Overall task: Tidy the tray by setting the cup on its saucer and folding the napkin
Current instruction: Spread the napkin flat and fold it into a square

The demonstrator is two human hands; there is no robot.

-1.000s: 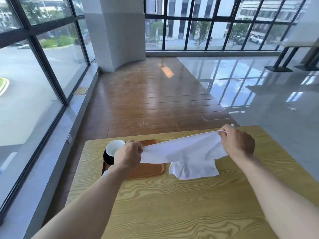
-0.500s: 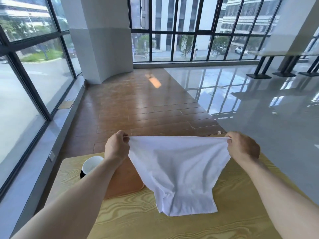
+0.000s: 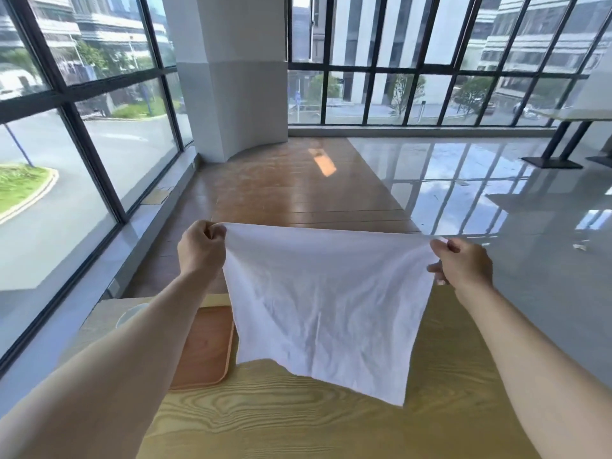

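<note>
Napkin's up and spread, fold comes next

The counter (image 3: 298, 422) is mostly bare wood; the tray (image 3: 205, 352) sits at 9 o'clock with a sliver of the cup (image 3: 129, 314) peeking past the left forearm, saucer hidden so can't tell if that part's done. A second ago the napkin (image 3: 324, 306) was a bunched lump low over the counter, now it hangs flat in the air at centre, lower corner sagging toward 5 o'clock. Looks ready for folding. Left hand (image 3: 200, 251) and right hand (image 3: 463, 265) each have fingers pinched tight on a top corner. The left arm blocks the cup.
</note>
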